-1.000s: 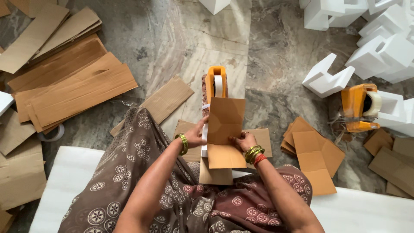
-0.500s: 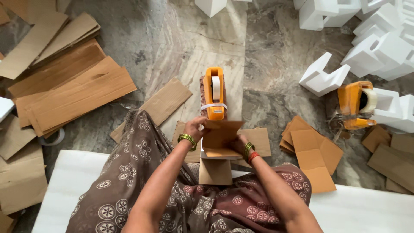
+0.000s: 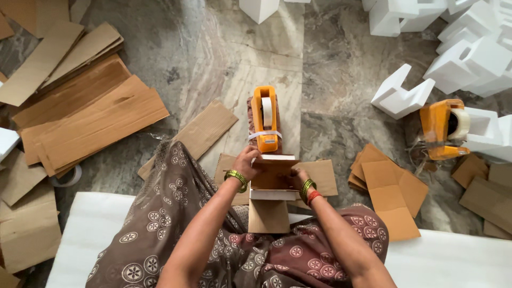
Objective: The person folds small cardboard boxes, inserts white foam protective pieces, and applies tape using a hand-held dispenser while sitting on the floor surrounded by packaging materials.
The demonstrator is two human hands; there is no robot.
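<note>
The cardboard flap that was standing up a second ago is now lying folded flat over the small box [image 3: 273, 181] — the top of the box is closing, and a white edge is showing at its far and near sides. The left hand [image 3: 249, 161] is gripping the box's far left corner with fingers curled over it; the right hand [image 3: 298, 177] is pressing on the right edge, fingers closed against the cardboard. The box is sitting just in front of the person's knees, touching the near end of an orange tape dispenser [image 3: 265, 119], which is standing on a dark block with a strip of clear tape hanging across its front. Materials: plain brown corrugated cardboard, matte; glossy orange plastic; veined grey stone floor [image 3: 341, 80]. A second orange dispenser [image 3: 444, 128] is lying to the right beside blocky white foam pieces [image 3: 400, 96]. Flat cardboard sheets [image 3: 90, 120] are stacking up on the left — smaller folded blanks [image 3: 392, 192] are resting on the right.
</note>
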